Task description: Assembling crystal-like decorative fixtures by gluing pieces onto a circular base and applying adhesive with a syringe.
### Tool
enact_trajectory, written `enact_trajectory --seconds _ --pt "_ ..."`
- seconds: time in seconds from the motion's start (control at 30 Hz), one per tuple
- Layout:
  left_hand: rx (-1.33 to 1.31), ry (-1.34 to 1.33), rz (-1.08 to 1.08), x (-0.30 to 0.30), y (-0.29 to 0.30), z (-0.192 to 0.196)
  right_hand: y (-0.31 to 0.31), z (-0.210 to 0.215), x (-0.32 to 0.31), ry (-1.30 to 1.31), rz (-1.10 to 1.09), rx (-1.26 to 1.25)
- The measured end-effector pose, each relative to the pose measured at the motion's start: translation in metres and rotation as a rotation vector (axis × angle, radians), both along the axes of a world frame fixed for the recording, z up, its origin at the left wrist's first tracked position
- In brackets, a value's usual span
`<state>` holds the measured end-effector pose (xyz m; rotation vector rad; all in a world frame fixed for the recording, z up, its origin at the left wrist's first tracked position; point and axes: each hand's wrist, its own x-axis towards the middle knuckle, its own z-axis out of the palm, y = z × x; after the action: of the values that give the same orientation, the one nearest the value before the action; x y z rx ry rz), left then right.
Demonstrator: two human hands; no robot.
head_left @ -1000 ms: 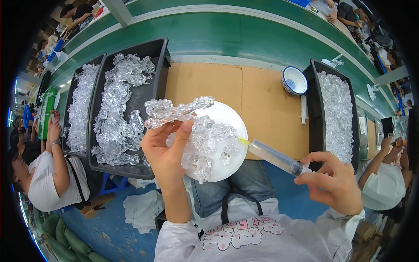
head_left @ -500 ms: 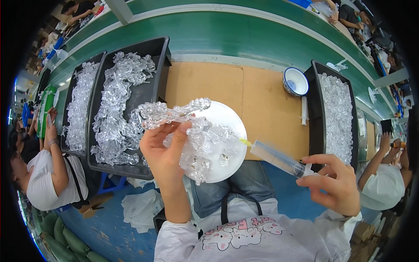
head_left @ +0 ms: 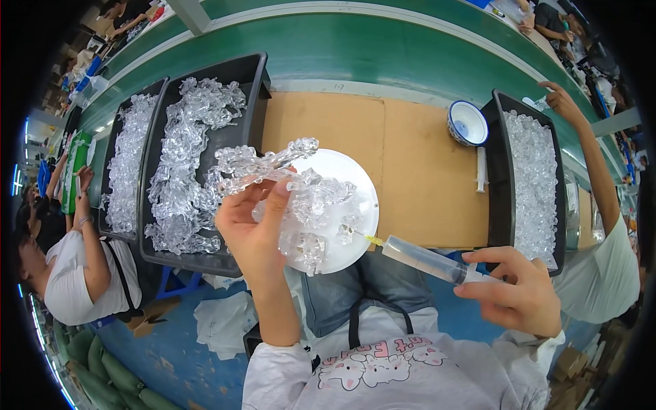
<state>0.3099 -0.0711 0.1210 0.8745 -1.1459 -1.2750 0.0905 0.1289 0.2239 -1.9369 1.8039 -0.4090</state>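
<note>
Pinched between thumb and fingers, a branching strip of clear plastic parts (head_left: 263, 164) sits in the left hand (head_left: 254, 229), which holds it up over the left edge of a round white plate (head_left: 355, 179). That strip runs roughly level, from above the nearer black tray to just past the plate's upper rim, and its knobbly transparent pieces catch the light. More clear pieces (head_left: 316, 215) lie heaped on the plate itself, some spilling to its lower edge. Closed around the barrel of a large syringe (head_left: 427, 260), the right hand (head_left: 519, 294) grips it near the plunger end, fingers wrapped over the top and thumb below. Its yellow-hubbed needle tip points left toward the lower right rim of the plate, close to the heap, though whether it touches any piece cannot be told. Beneath the plate is a brown board (head_left: 410, 164) laid on a green workbench (head_left: 383, 51). On the left of the board stand two black trays (head_left: 256, 89) piled with tangled clear strips, side by side. On the right, another black tray (head_left: 497, 171) holds small loose clear pieces, and a blue-and-white bowl (head_left: 467, 123) stands just beside its upper left corner. A second syringe (head_left: 481, 171) lies on the board next to that tray. Another person's arm (head_left: 588, 143) reaches over the right tray's far end, and a seated person in a white shirt (head_left: 61, 273) is at the far left.
</note>
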Motion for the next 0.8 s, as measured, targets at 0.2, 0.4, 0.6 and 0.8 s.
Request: enact_trajectory --seconds 0.2,0.4,0.6,0.8 --pt "-0.013 -0.019 -0.005 0.0008 -0.0004 0.0000 -0.0002 -0.0038 -0.0001 -0.005 -0.015 -0.025" --pt "-0.030 -0.029 0.021 0.0013 0.0002 -0.0001 -0.0012 -0.0048 0.0003 -0.025 -0.030 -0.013" --pt "-0.030 -0.014 0.020 -0.0002 0.0005 -0.0006 -0.0017 -0.0063 0.0002 -0.026 -0.031 -0.025" --pt "-0.026 -0.005 0.028 -0.0023 0.0009 0.0026 -0.0019 -0.0069 0.0003 -0.041 -0.047 -0.027"
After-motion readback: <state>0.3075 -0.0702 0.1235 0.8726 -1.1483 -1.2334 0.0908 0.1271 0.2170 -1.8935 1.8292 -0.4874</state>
